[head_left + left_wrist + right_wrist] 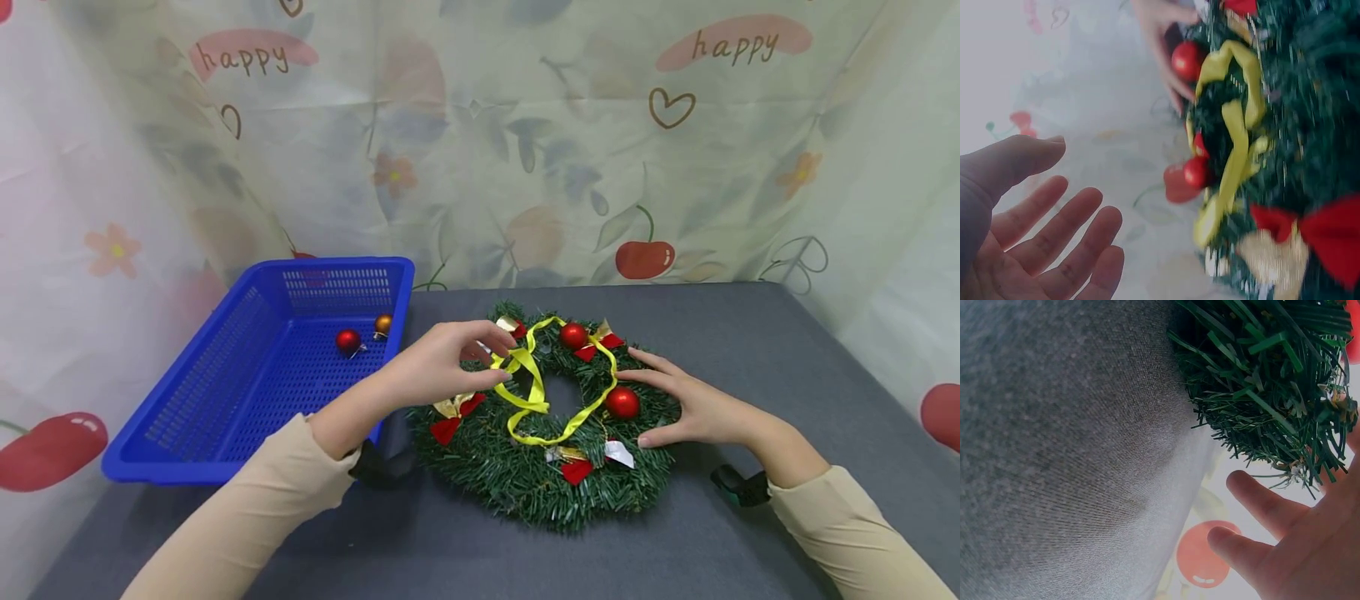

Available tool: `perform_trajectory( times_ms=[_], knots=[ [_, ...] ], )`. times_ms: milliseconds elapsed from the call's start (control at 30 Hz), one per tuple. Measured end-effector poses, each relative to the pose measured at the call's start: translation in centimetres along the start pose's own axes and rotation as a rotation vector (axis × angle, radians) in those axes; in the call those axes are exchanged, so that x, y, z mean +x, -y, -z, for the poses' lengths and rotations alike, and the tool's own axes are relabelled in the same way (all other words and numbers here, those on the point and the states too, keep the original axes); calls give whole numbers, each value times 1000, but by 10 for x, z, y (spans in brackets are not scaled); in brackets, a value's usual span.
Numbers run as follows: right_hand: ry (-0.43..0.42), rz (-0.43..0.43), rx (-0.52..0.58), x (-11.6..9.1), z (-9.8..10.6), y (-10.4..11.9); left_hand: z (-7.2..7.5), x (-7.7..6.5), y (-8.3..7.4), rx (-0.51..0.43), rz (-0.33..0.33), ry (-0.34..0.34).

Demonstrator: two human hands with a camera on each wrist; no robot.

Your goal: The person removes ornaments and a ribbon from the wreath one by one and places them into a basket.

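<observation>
A green wreath point(540, 496) lies on the grey table, and a yellow ribbon point(1235, 128) loops loosely over its middle. Red balls point(622, 403) and red-and-gold bows point(577, 472) decorate it. My left hand point(442, 362) hovers over the wreath's left side close to the ribbon; its fingers are loosely bent and hold nothing in the left wrist view. At the right side my right hand point(701, 408) spreads its fingers against the wreath's edge near a red ball. In the right wrist view two of its fingers point(1272, 509) extend beside the green needles, partly out of frame.
A blue plastic basket point(202, 333) stands left of the wreath, holding a red ball point(348, 342) and a gold ball point(383, 325). A printed curtain point(480, 167) hangs behind the grey table point(720, 342).
</observation>
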State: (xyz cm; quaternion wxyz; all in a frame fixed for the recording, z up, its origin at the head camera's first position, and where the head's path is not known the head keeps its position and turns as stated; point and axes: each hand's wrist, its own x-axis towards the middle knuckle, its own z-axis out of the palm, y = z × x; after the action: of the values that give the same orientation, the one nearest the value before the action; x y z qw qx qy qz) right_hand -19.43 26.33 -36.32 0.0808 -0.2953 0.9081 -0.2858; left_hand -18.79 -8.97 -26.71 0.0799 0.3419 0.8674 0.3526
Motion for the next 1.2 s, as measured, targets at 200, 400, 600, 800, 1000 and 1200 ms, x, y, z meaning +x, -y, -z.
perform_trajectory(
  times_ms=[200,400,600,800,1000,1200],
  knots=[
    [2,1,1,0,1,1,-19,11,-14,4,-37,73],
    [-4,3,4,0,0,1,-38,27,-21,-13,-44,151],
    [3,4,8,1,0,0,-57,42,-20,-47,-86,184],
    [3,4,11,0,-1,-2,-76,62,-17,-52,-77,144],
    [0,14,24,-1,-1,-4,-96,76,-12,-43,-62,118],
    [2,14,24,-1,0,-3,-108,85,-10,-31,-35,99]
  ],
)
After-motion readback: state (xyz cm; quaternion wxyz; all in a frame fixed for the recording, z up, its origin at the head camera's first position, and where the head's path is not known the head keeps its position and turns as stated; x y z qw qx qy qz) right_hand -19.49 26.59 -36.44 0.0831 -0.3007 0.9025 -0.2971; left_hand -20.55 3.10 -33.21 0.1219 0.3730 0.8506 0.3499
